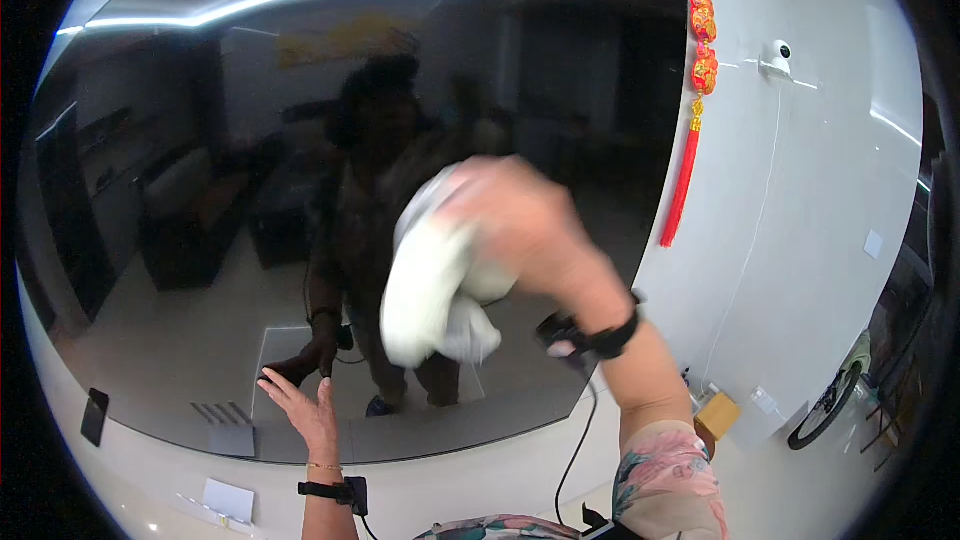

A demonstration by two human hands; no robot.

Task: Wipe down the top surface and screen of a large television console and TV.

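Note:
A large glossy black television screen [225,187] fills the wall in front of me and mirrors a dark figure and a room. My right hand [517,217], blurred by motion, grips a pale, whitish cloth [424,292] at the middle of the screen; whether the cloth touches the glass I cannot tell. Near the screen's lower edge, my left hand [304,405] is raised with fingers spread, holding nothing, close to or against the glass. Both wrists wear black straps with small devices and cables.
Right of the screen hang a red tasselled ornament [703,67] and a white camera [780,52] on the wall. A dark phone-like object [95,417] is at the lower left. A yellowish box [718,415] and a bicycle wheel [825,409] stand at the lower right.

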